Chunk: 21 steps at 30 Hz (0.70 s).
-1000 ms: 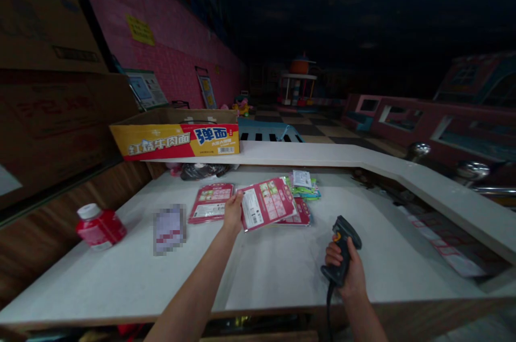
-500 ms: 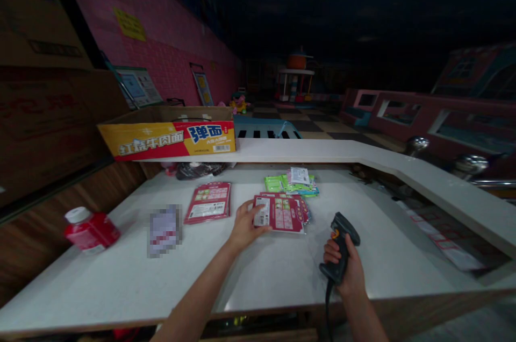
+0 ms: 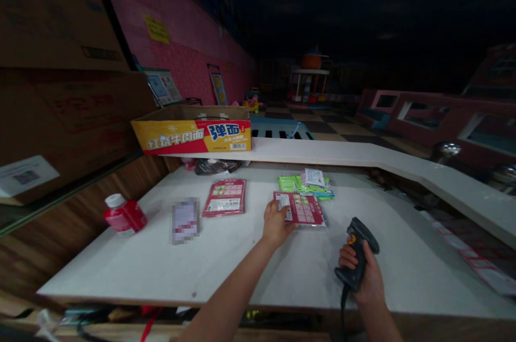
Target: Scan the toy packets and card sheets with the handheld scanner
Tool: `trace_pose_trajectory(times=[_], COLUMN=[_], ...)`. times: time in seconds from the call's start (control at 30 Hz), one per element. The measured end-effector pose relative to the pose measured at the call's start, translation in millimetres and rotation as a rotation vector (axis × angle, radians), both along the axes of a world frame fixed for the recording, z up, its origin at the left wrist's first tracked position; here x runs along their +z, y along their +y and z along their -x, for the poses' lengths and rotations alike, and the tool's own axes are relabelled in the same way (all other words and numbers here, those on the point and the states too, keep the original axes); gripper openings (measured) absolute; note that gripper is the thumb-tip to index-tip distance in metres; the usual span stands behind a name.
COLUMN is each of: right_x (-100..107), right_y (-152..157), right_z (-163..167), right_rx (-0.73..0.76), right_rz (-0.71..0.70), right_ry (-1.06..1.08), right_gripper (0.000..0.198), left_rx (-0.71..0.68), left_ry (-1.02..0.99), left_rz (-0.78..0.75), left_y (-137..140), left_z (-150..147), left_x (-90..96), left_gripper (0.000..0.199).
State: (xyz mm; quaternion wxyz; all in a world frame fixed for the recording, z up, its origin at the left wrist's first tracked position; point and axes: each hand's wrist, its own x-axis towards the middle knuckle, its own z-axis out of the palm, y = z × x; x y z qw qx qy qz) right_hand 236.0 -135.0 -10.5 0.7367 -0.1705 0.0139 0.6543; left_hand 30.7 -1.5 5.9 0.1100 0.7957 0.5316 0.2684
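My left hand (image 3: 278,223) grips the left edge of a flat red packet (image 3: 305,209), thumb on top and fingers along its far side. The packet's printed face is up, and its left end is partly under my fingers. My right hand (image 3: 366,272) is wrapped round the handle of a black corded barcode scanner (image 3: 358,250), held upright to the right of the packet. To the left lies a stack of similar red packets (image 3: 224,197). Just behind the held packet are several green packets (image 3: 289,184) with a small white packet (image 3: 313,176) on top.
A red bottle (image 3: 126,216) with a white cap lies on the left of the white counter (image 3: 161,272), near a blurred-out item (image 3: 185,221). An open noodle carton (image 3: 193,137) sits on the raised ledge (image 3: 322,151). Large cardboard boxes (image 3: 72,111) are stacked at left.
The view has turned left, so everything sits further right. The red packet under my left hand now lines up with those beneath it. My right hand still holds the scanner.
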Motion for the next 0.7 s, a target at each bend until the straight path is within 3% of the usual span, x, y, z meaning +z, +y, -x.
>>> trace_pose_trajectory(times=[0.07, 0.13, 0.23, 0.4, 0.53, 0.7], right_x=[-1.3, -2.8, -5.8, -10.5, -11.0, -10.5], right_y=[-1.7, -3.5, -5.3, -6.1, -5.9, -6.3], right_z=[-0.4, -1.4, -3.5, -5.8, -6.2, -5.6], right_rx=[-0.002, 0.002, 0.023, 0.035, 0.036, 0.033], right_rz=[-0.008, -0.009, 0.015, 0.010, 0.007, -0.004], right_ry=[0.001, -0.002, 0.013, 0.035, 0.012, -0.012], right_gripper=[0.025, 0.023, 0.023, 0.024, 0.024, 0.025], left_rx=[-0.004, 0.080, 0.346, 0.777, 0.836, 0.812], left_ry=[0.000, 0.018, 0.091, 0.297, 0.357, 0.332], left_rz=[-0.051, -0.106, -0.153, -0.092, 0.016, 0.019], left_y=[0.2, 3.6, 14.5, 30.0, 22.8, -3.0], left_z=[12.5, 33.5, 75.7, 135.9, 146.0, 132.7], left_x=[-0.6, 1.8, 9.5, 16.5, 12.0, 10.0], left_gripper=[0.059, 0.049, 0.038, 0.050, 0.060, 0.055])
